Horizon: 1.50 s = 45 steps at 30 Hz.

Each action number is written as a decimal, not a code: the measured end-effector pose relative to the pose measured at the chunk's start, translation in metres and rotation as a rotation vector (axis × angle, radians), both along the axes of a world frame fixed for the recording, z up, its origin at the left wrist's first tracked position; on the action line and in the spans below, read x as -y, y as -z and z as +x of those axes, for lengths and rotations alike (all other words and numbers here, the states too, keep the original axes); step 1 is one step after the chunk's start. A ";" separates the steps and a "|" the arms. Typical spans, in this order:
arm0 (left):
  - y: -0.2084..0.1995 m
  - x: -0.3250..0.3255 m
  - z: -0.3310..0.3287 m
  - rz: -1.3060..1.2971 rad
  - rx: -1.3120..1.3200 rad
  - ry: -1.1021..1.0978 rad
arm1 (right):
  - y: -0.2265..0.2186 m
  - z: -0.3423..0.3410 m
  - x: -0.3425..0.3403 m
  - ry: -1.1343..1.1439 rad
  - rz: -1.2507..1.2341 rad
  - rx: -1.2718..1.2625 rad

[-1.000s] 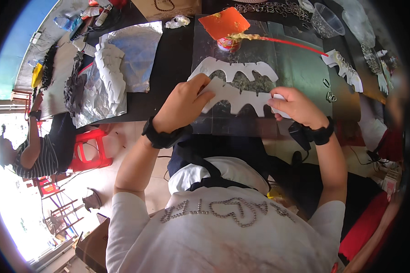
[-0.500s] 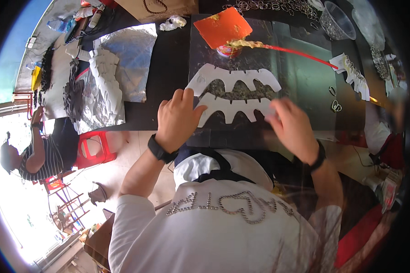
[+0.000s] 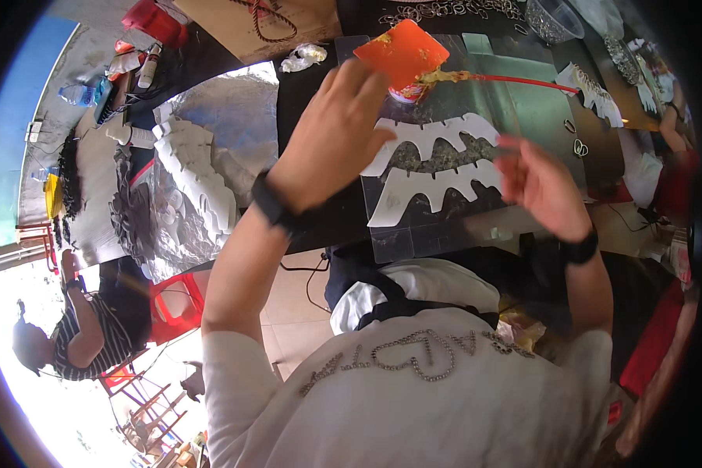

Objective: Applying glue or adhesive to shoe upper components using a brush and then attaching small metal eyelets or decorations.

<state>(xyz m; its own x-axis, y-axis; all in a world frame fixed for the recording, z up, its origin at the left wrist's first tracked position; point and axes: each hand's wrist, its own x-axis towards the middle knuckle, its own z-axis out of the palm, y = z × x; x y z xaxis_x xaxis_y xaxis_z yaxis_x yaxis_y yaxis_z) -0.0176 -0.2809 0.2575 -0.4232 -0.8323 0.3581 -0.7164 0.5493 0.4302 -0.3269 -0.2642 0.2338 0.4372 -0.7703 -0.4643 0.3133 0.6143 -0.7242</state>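
Note:
Two white toothed cut-out pieces lie one beyond the other on a dark board: the far piece and the near piece. My left hand is raised at their left, fingers stretched toward an orange square sheet, with nothing visible in it. That sheet rests on a small red-and-white can. A red-handled stick, its end caked in yellowish paste, lies across the can. At the right ends of the white pieces, my right hand hovers with fingers apart, slightly blurred.
Stacked white cut-outs lie on silver foil at left. Beyond are a brown paper bag and crumpled plastic. Metal rings and a clear bowl stand far right. A person is at left; another's arm at right.
My left hand has left the left ends of the white pieces and moved away from me toward the orange sheet. My right hand has drawn back from the near piece. The view has shifted.

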 end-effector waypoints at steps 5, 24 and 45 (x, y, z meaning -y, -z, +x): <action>0.039 0.052 -0.016 -0.292 0.126 0.108 | 0.027 0.016 0.072 0.282 0.132 0.226; 0.042 0.082 -0.034 -0.006 -0.231 -0.213 | -0.027 0.021 0.071 -0.227 -1.406 -0.624; 0.042 0.077 -0.033 -0.067 -0.096 -0.187 | -0.023 0.050 0.091 -0.011 -0.869 -0.505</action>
